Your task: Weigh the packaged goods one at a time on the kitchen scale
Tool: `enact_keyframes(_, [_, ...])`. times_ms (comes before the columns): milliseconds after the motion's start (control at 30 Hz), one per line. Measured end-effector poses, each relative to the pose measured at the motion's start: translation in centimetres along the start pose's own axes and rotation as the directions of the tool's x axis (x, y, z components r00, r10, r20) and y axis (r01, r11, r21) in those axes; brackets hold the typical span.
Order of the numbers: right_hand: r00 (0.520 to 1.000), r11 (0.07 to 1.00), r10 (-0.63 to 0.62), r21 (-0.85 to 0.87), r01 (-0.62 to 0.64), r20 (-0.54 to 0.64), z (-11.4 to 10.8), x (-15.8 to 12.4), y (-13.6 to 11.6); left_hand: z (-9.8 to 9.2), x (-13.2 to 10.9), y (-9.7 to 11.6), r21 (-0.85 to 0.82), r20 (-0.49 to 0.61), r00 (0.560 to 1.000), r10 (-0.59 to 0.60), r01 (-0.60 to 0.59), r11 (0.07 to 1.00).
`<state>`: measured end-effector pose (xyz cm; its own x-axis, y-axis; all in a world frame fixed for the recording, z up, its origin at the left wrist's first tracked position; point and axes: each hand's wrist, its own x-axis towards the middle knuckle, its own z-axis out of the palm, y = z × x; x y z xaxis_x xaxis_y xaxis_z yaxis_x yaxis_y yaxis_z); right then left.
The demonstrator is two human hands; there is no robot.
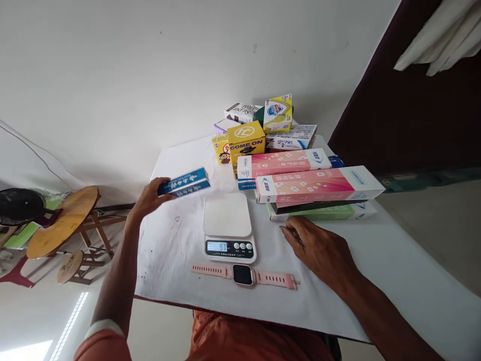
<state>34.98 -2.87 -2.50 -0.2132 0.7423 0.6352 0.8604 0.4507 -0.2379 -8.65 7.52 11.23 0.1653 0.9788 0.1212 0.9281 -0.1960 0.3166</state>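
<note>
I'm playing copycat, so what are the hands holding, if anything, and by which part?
The left hand holds a blue, oblong cardboard box by its left end. Whether the right hand holds anything cannot be told.

The slim box [184, 182] was blue with white lettering. The scale [227, 215] was white; its control panel [230, 254] was black, the display [217, 246] pale blue-grey with dark digits. The watch [272, 279] was pink, its screen [243, 275] black. Two long cartons [311, 184] showed lighter and deeper pink, printed with white blossoms. The cube-shaped box [246, 136] was yellow, bearing dark lettering and a white ring emblem. The tablecloth [169, 265] was white, dark-specked.
</note>
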Motion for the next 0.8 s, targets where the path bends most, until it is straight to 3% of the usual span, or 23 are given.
enact_keyframes(133, [0.999,1.000,0.000,-0.018,0.000,-0.044,0.2,0.0,0.1,0.6,7.0,-4.1,0.160,-0.024,0.979,-0.202,0.204,0.966])
enact_keyframes(233, [0.999,0.999,0.028,-0.030,-0.029,-0.040,0.3,-0.1,0.2,1.1,10.7,-5.4,0.198,0.007,0.965,-0.263,0.256,0.946])
enact_keyframes(367, [0.998,0.997,0.055,-0.050,-0.056,-0.026,0.3,-0.1,0.3,1.2,13.1,-6.3,0.216,0.048,0.953,-0.298,0.282,0.935])
enact_keyframes(500, [0.998,0.996,0.061,-0.056,-0.062,-0.015,0.4,-0.1,0.3,1.3,13.8,-6.0,0.225,0.034,0.948,-0.316,0.301,0.927])
enact_keyframes(600, [0.997,0.994,0.071,-0.079,-0.070,0.010,0.4,-0.2,0.2,1.3,13.4,-3.7,0.222,-0.028,0.959,-0.281,0.280,0.934])
enact_keyframes(667, [0.994,0.993,0.094,-0.083,-0.089,0.059,0.5,-0.2,0.2,1.6,12.5,-0.4,0.174,-0.129,0.977,-0.170,0.191,0.966])
enact_keyframes(733, [0.985,0.990,0.124,-0.081,-0.114,0.119,0.4,-0.2,0.1,2.3,10.8,4.4,0.076,-0.297,0.952,0.071,-0.050,0.996])
enact_keyframes(800, [0.974,0.987,0.149,-0.081,-0.136,0.172,0.3,-0.1,0.0,3.4,8.6,10.4,0.050,-0.308,0.879,0.365,-0.368,0.928])
